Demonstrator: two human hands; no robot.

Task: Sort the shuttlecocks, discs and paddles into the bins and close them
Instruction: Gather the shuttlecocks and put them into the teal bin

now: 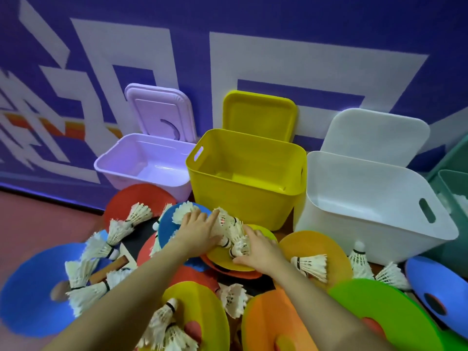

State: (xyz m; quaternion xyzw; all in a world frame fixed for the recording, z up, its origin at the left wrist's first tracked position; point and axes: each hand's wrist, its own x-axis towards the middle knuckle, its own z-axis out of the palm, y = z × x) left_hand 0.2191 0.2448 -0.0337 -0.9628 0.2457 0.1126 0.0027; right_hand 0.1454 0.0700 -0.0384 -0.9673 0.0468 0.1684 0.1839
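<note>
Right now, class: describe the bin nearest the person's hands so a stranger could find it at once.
Three open bins stand along the purple wall. The yellow bin is the middle one, between the lilac bin and the white bin. Alone among them, its colour matches the yellow lid propped behind.
</note>
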